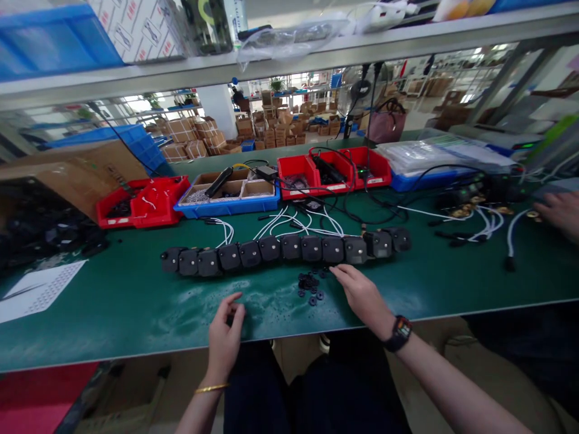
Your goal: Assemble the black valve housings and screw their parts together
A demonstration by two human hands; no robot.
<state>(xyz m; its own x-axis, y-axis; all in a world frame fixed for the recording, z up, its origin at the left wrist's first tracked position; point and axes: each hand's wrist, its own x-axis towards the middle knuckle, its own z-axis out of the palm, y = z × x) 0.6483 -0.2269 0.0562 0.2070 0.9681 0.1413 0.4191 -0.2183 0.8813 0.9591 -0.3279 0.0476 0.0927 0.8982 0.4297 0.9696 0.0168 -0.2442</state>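
A long row of black plastic housings (pixel 284 250) with white cables lies across the green bench mat (pixel 136 301). Just in front of it sits a small pile of black rings (pixel 311 284). My right hand (pixel 359 295), a dark watch on its wrist, rests flat on the mat beside the pile, fingers stretched toward the row. My left hand (pixel 226 328), with a gold bangle on the wrist, is at the mat's near edge, fingers curled in a pinch on a small dark piece I cannot make out.
Red bins (pixel 142 202) and a blue tray (pixel 228 193) of parts stand behind the row, with more red bins (pixel 335 169) to the right. A white sheet (pixel 38 289) lies at left. Another person's hand (pixel 561 211) works among white cables at far right.
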